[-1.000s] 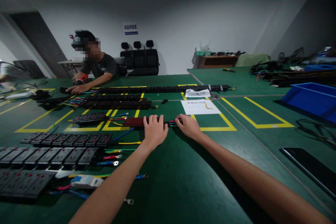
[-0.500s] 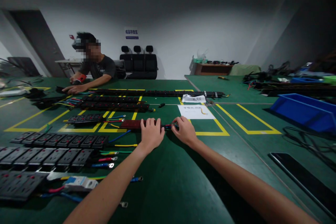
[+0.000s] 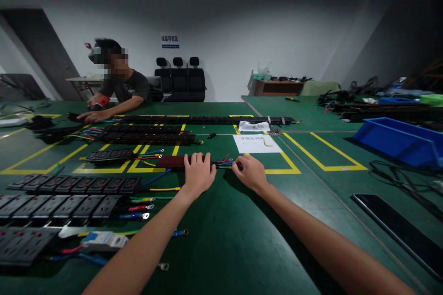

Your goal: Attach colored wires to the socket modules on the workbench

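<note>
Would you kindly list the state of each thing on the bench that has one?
left hand: pressed flat on the red strip, fingers over its right end
right hand: pinching the wires
red strip: lying flat on the mat
wires: sticking out of the strip's right end, splayed
blue bin: resting on the bench, contents not visible
paper sheet: lying flat
</note>
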Tool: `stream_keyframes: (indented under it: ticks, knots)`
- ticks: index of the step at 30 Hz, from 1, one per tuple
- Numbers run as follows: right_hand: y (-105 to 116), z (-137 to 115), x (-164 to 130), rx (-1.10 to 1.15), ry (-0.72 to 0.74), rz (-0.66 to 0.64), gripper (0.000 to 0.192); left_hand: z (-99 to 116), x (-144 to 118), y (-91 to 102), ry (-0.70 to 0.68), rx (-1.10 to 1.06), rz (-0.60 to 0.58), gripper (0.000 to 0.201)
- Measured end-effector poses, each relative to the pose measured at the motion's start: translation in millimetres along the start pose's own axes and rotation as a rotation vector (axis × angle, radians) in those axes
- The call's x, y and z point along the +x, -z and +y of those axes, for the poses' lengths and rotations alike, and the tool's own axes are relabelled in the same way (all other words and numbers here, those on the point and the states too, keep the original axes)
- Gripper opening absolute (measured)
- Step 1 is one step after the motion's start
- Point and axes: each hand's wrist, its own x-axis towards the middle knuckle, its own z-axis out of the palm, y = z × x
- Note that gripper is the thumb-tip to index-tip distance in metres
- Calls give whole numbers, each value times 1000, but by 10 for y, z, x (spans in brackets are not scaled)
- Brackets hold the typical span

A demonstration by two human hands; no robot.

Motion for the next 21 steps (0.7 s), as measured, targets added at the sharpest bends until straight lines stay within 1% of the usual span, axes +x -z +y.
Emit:
stream_keyframes:
  ticks: [5,9,12,15,18,21]
  knots:
    - [25,-43,8,-64,-17,-49,31,2,0,-27,-4,25,15,46]
    - [56,-66,29,-72,-21,-96,35,6,5,2,-14,9,-6,48]
    - [60,-84,35,-46,5,-152,32,4,9,8,-11,8,-7,48]
    - [41,-87,31,-15,32,-206,26,3,11,0,-12,11,1,48]
    - [9,-59,48,94,23,-216,20,5,12,-1,-9,4,-10,47]
    - [-27,-37,102,324,-20,-183,18,5,14,2,1,2,-15,47]
